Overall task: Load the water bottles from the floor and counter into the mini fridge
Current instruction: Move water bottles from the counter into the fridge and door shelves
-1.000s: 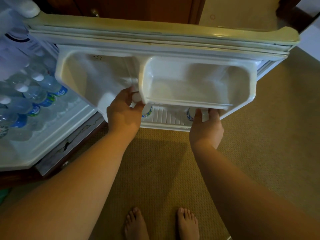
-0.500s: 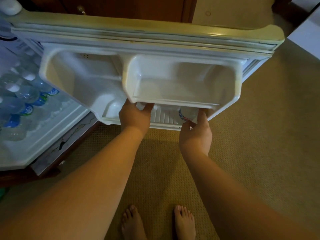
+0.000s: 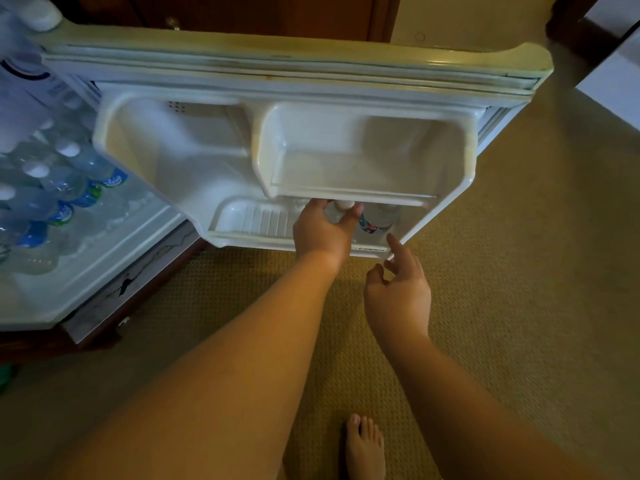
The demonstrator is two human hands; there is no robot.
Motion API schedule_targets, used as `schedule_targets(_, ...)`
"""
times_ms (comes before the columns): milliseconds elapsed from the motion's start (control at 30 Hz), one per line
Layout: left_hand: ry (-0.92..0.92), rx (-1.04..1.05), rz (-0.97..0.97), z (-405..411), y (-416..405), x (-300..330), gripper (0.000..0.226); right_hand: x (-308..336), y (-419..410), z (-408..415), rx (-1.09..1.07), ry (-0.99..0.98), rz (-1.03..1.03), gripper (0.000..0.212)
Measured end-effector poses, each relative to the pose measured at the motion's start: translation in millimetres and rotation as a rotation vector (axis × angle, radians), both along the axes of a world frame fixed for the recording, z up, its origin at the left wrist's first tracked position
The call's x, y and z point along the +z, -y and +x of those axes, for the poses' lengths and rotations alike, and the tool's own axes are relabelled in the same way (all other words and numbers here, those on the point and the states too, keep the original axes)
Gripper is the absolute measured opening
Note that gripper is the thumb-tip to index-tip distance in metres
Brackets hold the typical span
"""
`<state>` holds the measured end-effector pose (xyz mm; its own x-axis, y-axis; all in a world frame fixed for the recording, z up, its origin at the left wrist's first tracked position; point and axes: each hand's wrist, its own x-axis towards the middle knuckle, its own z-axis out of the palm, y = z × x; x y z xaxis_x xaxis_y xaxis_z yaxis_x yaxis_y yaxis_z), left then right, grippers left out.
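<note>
The mini fridge door (image 3: 294,60) hangs open in front of me, its white inner shelves facing me. In the bottom door shelf (image 3: 256,216) my left hand (image 3: 322,233) is shut on a water bottle (image 3: 341,211) with a white cap. A second water bottle (image 3: 379,220) with a blue label stands just to the right of it in the same shelf. My right hand (image 3: 398,289) hovers below that shelf's right corner, empty, fingers apart. Several more water bottles (image 3: 62,188) lie stacked inside the fridge body at the left.
The upper door bin (image 3: 363,154) holds nothing. Tan carpet (image 3: 502,306) covers the floor, and my bare foot (image 3: 365,448) shows at the bottom. Dark wooden cabinetry (image 3: 259,12) stands behind the door. A pale object (image 3: 616,84) sits at the right edge.
My left hand has shifted right along the bottom door shelf with its bottle. My right hand has let go of the blue-label bottle and pulled back, down and out of the shelf.
</note>
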<state>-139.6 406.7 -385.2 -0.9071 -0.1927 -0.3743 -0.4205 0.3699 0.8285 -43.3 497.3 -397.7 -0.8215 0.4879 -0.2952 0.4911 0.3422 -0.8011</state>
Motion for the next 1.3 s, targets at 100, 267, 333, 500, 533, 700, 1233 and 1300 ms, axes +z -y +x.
schedule_targets(100,0.005,-0.008,-0.008,-1.8,-4.8,0.9,0.046,1.3,-0.8,4.2,0.053,0.001,0.047,0.049)
schedule_targets(267,0.122,0.026,-0.003,20.5,7.5,10.3,0.067,18.8,4.5,15.5,0.151,-0.053,0.139,0.042)
schedule_targets(333,0.137,0.084,0.043,46.9,20.7,25.9,0.06,39.1,8.6,21.7,0.211,-0.12,0.179,0.043)
schedule_targets(500,0.063,0.155,0.049,115.2,74.8,113.9,0.031,131.0,22.1,25.8,0.406,-0.316,0.263,0.051)
schedule_targets(533,0.022,0.169,0.017,122.6,88.3,142.1,0.027,156.6,26.3,24.3,0.439,-0.361,0.274,0.052)
schedule_targets(700,-0.294,0.247,-0.098,139.7,156.6,324.5,0.017,308.9,59.1,10.3,0.567,-0.569,0.233,0.051)
schedule_targets(1233,-0.58,0.258,-0.398,57.8,316.0,635.2,0.016,646.3,209.3,-149.1,0.891,-0.715,0.471,0.055)
schedule_targets(1300,-0.534,0.212,-0.413,21.7,330.6,641.8,0.017,664.9,227.9,-186.3,0.858,-0.698,0.513,0.055)
